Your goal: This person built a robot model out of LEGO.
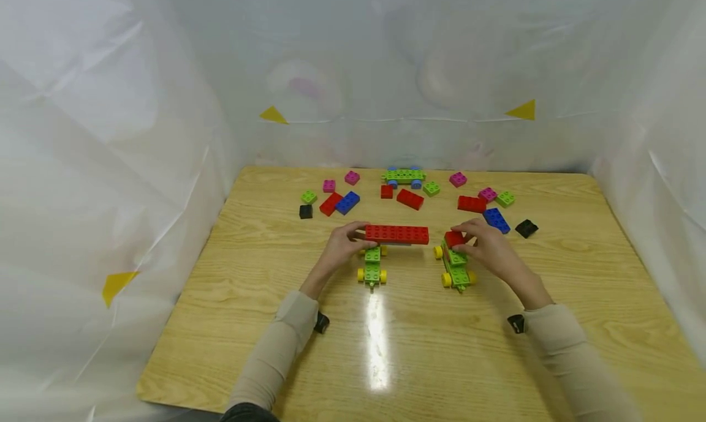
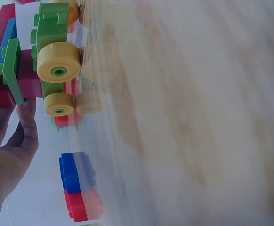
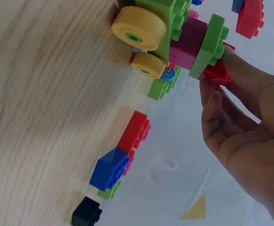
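My left hand [image 1: 341, 245] grips the left end of a long red brick [image 1: 397, 234], which lies crosswise over the left green toy car [image 1: 372, 269] with yellow wheels. A magenta brick [image 2: 28, 80] and a green brick [image 2: 12, 66] are stacked on that car under the red one, with a blue brick [image 2: 7, 40] beside them. At the right green toy car [image 1: 459, 276], my right hand [image 1: 488, 245] pinches a small red brick [image 3: 217, 71] on top of a green brick [image 3: 209, 47]. Below that sits another magenta brick [image 3: 188, 43].
A green toy car base with blue wheels [image 1: 404, 176] stands at the table's back edge. Loose bricks lie along the back, among them a blue brick [image 1: 347, 203], a red brick [image 1: 410, 199], a magenta brick [image 1: 458, 179] and a black brick [image 1: 526, 228]. White sheeting surrounds the table [image 1: 231, 324].
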